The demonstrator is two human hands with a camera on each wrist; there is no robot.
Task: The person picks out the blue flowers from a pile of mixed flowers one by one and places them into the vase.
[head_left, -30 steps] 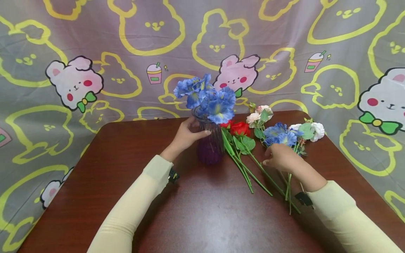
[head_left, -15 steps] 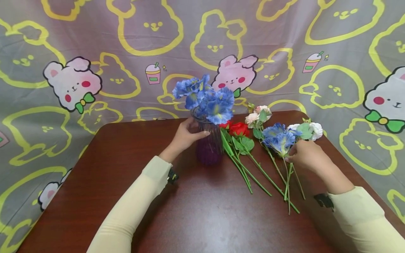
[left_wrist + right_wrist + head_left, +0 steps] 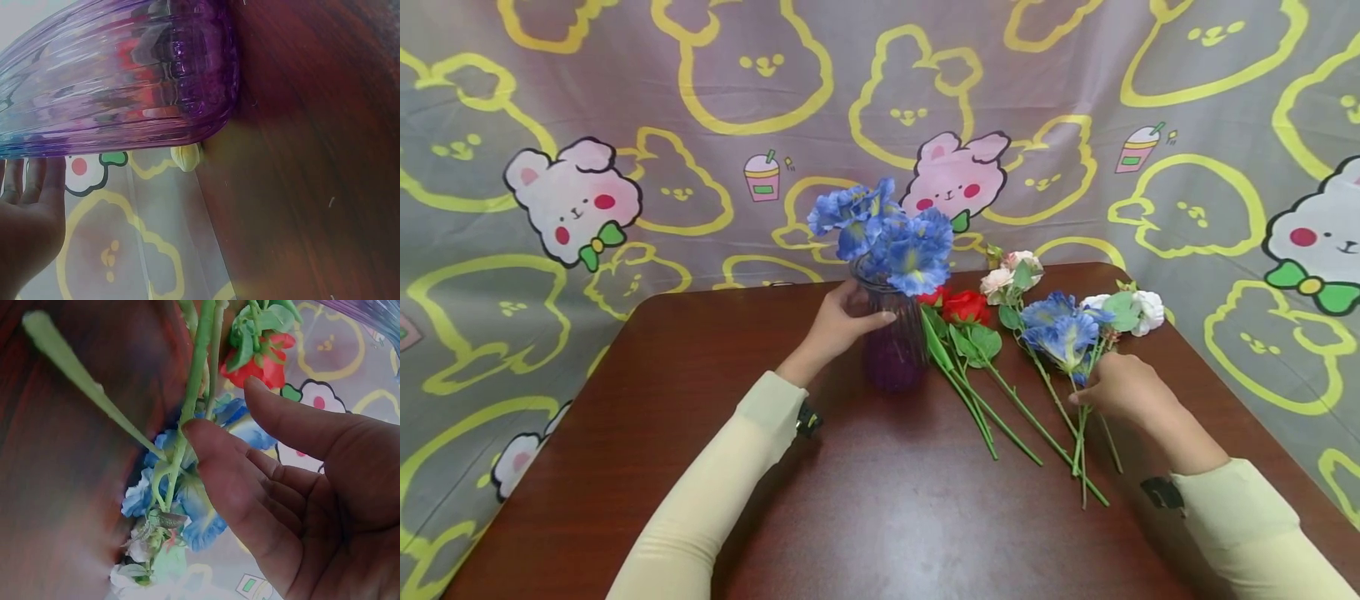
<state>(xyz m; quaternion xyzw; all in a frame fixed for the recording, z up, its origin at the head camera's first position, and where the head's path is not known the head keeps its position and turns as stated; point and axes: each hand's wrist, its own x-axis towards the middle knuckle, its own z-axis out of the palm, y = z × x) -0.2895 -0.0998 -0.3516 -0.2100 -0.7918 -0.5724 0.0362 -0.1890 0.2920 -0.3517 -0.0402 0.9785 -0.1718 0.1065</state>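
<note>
My left hand point(image 3: 837, 323) grips the neck of a purple ribbed glass vase point(image 3: 895, 354), thumb across its near side. Blue artificial flowers point(image 3: 887, 237) stand in the vase. In the left wrist view, fingers point(image 3: 34, 181) show behind the vase wall. My right hand point(image 3: 1122, 387) is at the stems of blue artificial flowers point(image 3: 1060, 329) lying on the table. In the right wrist view, the index fingertip lies right at a green stem point(image 3: 190, 394), while the thumb point(image 3: 281, 419) stands apart from it. White flowers point(image 3: 1142, 312) lie just beyond that hand.
Red roses point(image 3: 966, 307) with long stems lie right of the vase, and pale pink flowers point(image 3: 1003, 283) lie farther back. Several stems cross on the brown table point(image 3: 880, 508). A cartoon-patterned cloth point(image 3: 700, 83) hangs behind the table.
My right hand first moved right along the blue flowers, then slightly down toward their stems. My left hand and the vase have stayed in place.
</note>
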